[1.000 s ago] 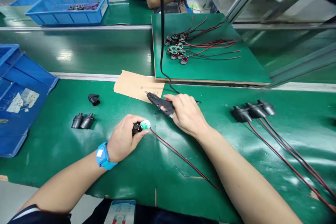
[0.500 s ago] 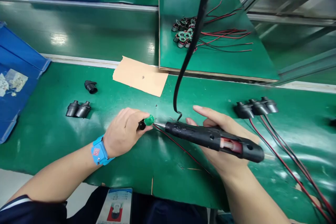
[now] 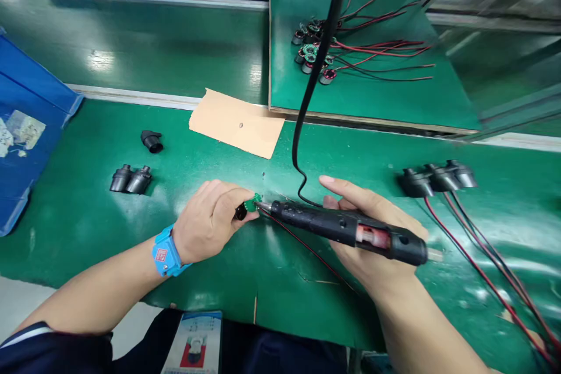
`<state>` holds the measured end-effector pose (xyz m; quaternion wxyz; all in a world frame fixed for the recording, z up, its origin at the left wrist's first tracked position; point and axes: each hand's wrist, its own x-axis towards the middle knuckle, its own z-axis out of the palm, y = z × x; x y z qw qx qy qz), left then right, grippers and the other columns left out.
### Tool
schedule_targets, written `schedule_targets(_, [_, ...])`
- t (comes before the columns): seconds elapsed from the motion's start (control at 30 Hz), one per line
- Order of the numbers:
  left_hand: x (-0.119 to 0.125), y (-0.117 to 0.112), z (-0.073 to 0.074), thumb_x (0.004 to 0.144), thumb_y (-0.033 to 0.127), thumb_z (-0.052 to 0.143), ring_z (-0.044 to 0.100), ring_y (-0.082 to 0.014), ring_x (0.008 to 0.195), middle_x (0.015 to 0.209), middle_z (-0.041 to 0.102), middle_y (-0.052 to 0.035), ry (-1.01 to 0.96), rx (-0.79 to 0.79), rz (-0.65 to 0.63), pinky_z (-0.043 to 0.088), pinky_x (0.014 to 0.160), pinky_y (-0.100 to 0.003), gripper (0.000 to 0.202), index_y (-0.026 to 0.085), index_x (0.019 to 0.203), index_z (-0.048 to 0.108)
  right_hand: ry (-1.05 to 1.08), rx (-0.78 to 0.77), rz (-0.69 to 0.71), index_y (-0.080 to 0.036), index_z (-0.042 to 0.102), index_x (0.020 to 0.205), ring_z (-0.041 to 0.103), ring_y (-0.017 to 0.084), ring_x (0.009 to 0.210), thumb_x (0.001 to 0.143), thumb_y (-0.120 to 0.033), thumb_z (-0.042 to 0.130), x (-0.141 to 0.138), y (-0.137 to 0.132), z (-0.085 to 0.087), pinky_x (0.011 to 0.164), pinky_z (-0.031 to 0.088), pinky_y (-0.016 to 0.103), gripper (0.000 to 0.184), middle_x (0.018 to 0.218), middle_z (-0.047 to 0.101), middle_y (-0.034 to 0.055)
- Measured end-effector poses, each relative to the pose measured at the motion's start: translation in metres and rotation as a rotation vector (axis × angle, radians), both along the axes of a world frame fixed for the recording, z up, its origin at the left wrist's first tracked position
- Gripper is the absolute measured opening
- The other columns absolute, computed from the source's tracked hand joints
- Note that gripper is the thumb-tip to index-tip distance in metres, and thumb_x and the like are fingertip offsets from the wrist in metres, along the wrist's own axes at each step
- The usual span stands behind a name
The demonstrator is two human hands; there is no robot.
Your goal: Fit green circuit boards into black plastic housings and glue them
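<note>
My left hand (image 3: 210,219), with a blue wrist strap (image 3: 166,252), is closed in a pinch round a small black part with a green circuit board (image 3: 252,203) at its end. A thin red wire (image 3: 307,245) trails from it to the right across the mat. In my right hand (image 3: 372,210) lies a black pen-shaped electric screwdriver (image 3: 315,222), its body partly cut open over a red inside. Its metal tip points left and meets the board's edge. My right index finger is stretched out past the tool; some of its other fingers are hidden.
Black housings (image 3: 131,179) and another black piece (image 3: 152,141) lie left, near a blue bin (image 3: 26,99). A cardboard piece (image 3: 236,123) is ahead. Wired parts (image 3: 315,58) sit on a raised board (image 3: 372,99). Black housings with wires (image 3: 438,178) lie right. A black cord (image 3: 302,111) hangs down.
The screwdriver and my right hand have shifted slightly left, bringing the tip closer over the board. My left hand keeps its pinch. The view has tilted a little.
</note>
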<state>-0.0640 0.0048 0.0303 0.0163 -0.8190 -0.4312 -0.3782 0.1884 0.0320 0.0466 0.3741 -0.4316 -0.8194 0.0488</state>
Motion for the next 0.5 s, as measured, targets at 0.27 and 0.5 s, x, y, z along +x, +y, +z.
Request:
schedule_targets(0.27, [-0.0004, -0.0004, -0.0006, 0.099, 0.029, 0.059, 0.061, -0.0177, 0.075, 0.088, 0.069, -0.0062, -0.001, -0.002, 0.006, 0.051, 0.066, -0.03, 0.023, 0.016, 0.115, 0.051, -0.005, 0.005, 0.001, -0.025, 0.067, 0.118, 0.062, 0.014, 0.06, 0.091, -0.021, 0.062, 0.0026, 0.0009, -0.0054, 0.06, 0.05, 0.027, 0.028, 0.078, 0.069, -0.0002])
schedule_targets(0.5, [-0.0004, -0.0004, -0.0014, 0.099, 0.031, 0.058, 0.062, -0.0176, 0.078, 0.09, 0.069, -0.0058, -0.052, -0.02, 0.012, 0.051, 0.068, -0.03, 0.02, 0.019, 0.114, 0.052, -0.293, 0.246, -0.027, -0.019, 0.067, 0.12, 0.05, 0.014, 0.057, 0.096, -0.024, 0.059, 0.0043, 0.0041, -0.0003, 0.057, 0.037, 0.029, 0.026, 0.064, 0.059, 0.0])
